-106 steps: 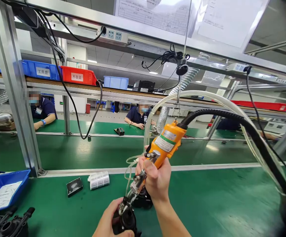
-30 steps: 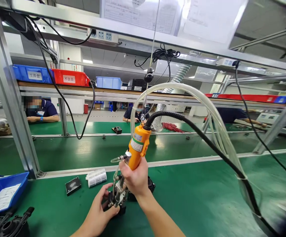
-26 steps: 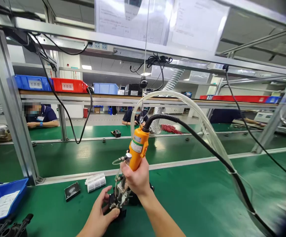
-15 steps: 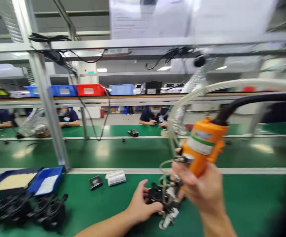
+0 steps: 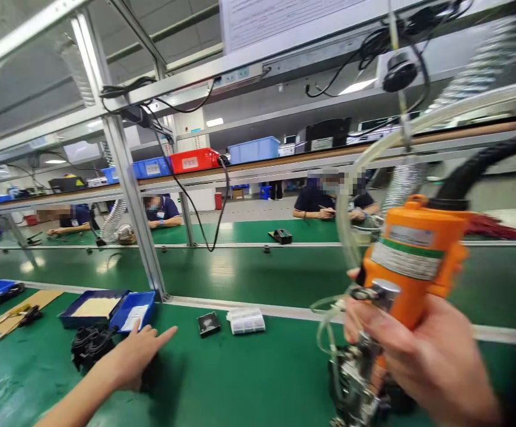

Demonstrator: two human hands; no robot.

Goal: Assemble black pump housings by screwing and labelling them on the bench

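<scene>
My right hand (image 5: pixel 422 356) grips an orange powered screwdriver (image 5: pixel 411 261) at the lower right, its metal nose (image 5: pixel 356 379) pointing down over a dark part. A black hose (image 5: pixel 475 166) and clear tubes (image 5: pixel 373 154) run up from the tool. My left hand (image 5: pixel 131 354) reaches out to the left, fingers spread, resting by a pile of black plastic parts (image 5: pixel 89 347) on the green mat (image 5: pixel 240 379). It holds nothing that I can see.
Two blue trays (image 5: pixel 107 305) sit behind the black parts, beside a metal frame post (image 5: pixel 129 190). A small black block (image 5: pixel 208 324) and a white labelled pack (image 5: pixel 245 321) lie mid-mat. Other people work at the far bench. Coloured bins (image 5: pixel 193 160) line a shelf.
My left hand let go of the black part under the tool and swung left to the pile of black parts. The view turned left; the screwdriver now sits at the right.
</scene>
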